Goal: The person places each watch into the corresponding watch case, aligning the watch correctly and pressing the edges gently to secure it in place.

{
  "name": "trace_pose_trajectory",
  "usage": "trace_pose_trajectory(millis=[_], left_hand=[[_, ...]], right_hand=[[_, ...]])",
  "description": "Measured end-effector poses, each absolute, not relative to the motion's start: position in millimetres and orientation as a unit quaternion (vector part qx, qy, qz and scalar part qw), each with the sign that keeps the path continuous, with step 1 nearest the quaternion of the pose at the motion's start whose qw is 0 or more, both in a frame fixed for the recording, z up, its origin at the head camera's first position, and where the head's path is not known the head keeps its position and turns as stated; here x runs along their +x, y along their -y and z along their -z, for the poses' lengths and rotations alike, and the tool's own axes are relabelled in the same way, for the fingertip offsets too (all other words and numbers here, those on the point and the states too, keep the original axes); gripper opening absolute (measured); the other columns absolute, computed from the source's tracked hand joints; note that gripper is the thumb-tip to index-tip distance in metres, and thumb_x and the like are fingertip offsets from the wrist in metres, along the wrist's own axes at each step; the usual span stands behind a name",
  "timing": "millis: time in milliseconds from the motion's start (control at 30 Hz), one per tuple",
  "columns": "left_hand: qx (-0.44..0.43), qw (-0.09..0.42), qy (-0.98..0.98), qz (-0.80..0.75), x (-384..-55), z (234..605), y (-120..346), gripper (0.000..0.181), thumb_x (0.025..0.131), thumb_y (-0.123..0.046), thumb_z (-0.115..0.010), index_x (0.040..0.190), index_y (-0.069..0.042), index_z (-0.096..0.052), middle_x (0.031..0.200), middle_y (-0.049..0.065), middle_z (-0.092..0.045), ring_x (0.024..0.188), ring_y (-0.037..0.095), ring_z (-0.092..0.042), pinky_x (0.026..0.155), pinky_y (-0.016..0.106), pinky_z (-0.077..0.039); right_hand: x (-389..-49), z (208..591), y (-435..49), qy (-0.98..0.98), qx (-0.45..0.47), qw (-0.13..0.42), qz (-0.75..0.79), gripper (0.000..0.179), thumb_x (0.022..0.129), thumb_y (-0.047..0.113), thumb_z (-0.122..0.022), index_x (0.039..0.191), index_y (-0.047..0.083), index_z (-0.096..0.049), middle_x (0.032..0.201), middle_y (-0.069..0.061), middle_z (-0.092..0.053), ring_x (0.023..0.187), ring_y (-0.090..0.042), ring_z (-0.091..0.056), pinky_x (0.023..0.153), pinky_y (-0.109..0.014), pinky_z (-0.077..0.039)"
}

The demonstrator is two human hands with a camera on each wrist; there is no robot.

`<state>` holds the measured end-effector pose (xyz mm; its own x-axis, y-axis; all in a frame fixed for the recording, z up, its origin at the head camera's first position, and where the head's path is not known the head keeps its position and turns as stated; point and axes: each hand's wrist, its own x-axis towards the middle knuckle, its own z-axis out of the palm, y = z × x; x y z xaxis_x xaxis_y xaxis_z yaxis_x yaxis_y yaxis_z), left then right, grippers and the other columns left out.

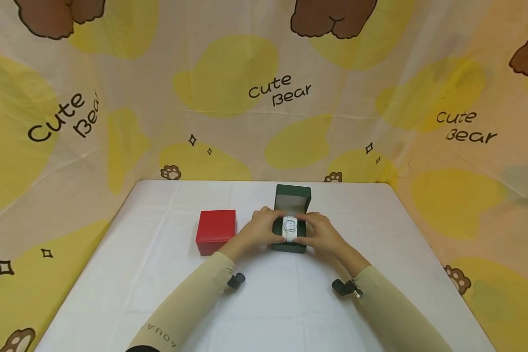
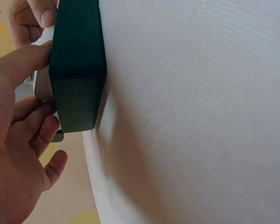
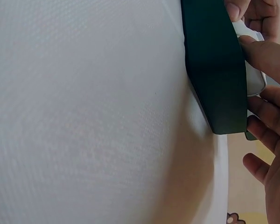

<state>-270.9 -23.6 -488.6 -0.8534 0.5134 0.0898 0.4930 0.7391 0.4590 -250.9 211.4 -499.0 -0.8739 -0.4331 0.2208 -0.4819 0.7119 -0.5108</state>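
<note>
A white wristwatch (image 1: 291,226) with a squarish dial sits face up in an open green watch box (image 1: 288,248), its lid raised at the back. My left hand (image 1: 263,228) holds the watch from the left side, thumb toward the front edge and fingers farther back. From the right, my right hand (image 1: 321,233) grips it in the same way. A pale cushion (image 2: 43,85) shows between thumb and fingers in the left wrist view, rising above the rim of the box. In the right wrist view, the cushion (image 3: 255,81) likewise stands above the box wall.
A closed red box (image 1: 217,226) stands left of the green box, close to my left forearm. Both rest on a white-covered table (image 1: 273,313). Behind the table hangs a yellow patterned cloth (image 1: 229,78). Small black devices (image 1: 344,287) stick out under my wrists.
</note>
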Motion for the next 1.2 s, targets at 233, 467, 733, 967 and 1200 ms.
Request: trace_pose_trajectory(millis=[233, 467, 733, 967, 1200], left_hand=[[0.276, 0.012, -0.935, -0.222, -269.5, 487.4, 23.6, 0.068, 0.071, -0.047, -0.080, 0.130, -0.020, -0.058, 0.113, -0.003, -0.062, 0.105, 0.016, -0.046, 0.084, 0.035, -0.036], [0.292, -0.002, -0.931, -0.219, -270.4, 489.2, 24.7, 0.065, 0.073, -0.046, -0.079, 0.129, -0.020, -0.058, 0.113, -0.006, -0.063, 0.108, 0.014, -0.046, 0.085, 0.035, -0.034], [0.287, -0.003, -0.933, -0.218, -273.5, 493.0, 24.6, 0.065, 0.071, -0.047, -0.079, 0.128, -0.021, -0.059, 0.113, -0.007, -0.063, 0.107, 0.012, -0.045, 0.084, 0.034, -0.033], [0.277, 0.003, -0.936, -0.216, -273.0, 492.0, 23.6, 0.067, 0.071, -0.049, -0.079, 0.128, -0.021, -0.059, 0.116, -0.004, -0.062, 0.109, 0.014, -0.045, 0.086, 0.034, -0.034], [0.276, 0.007, -0.939, -0.203, -271.4, 489.0, 23.3, 0.068, 0.071, -0.050, -0.078, 0.130, -0.022, -0.058, 0.118, -0.002, -0.063, 0.110, 0.015, -0.044, 0.085, 0.035, -0.034]], right_hand=[[-250.6, 499.4, -210.3, 0.925, 0.241, 0.045, -0.290, 0.066, 0.073, 0.046, -0.081, 0.129, 0.020, -0.059, 0.126, -0.002, -0.062, 0.121, -0.024, -0.050, 0.104, -0.052, -0.034], [-250.7, 499.3, -209.6, 0.934, 0.230, 0.039, -0.270, 0.067, 0.073, 0.047, -0.080, 0.131, 0.022, -0.058, 0.126, -0.002, -0.060, 0.121, -0.023, -0.050, 0.104, -0.050, -0.035], [-252.5, 498.4, -209.4, 0.933, 0.240, 0.042, -0.264, 0.066, 0.074, 0.047, -0.080, 0.130, 0.019, -0.059, 0.126, -0.001, -0.061, 0.122, -0.022, -0.050, 0.105, -0.051, -0.033], [-252.7, 500.8, -209.8, 0.929, 0.250, 0.047, -0.269, 0.065, 0.075, 0.047, -0.079, 0.130, 0.019, -0.057, 0.129, 0.000, -0.060, 0.125, -0.022, -0.048, 0.106, -0.053, -0.031], [-250.7, 499.9, -208.9, 0.928, 0.243, 0.043, -0.279, 0.061, 0.077, 0.045, -0.078, 0.129, 0.021, -0.057, 0.131, 0.001, -0.059, 0.128, -0.023, -0.046, 0.108, -0.053, -0.029]])
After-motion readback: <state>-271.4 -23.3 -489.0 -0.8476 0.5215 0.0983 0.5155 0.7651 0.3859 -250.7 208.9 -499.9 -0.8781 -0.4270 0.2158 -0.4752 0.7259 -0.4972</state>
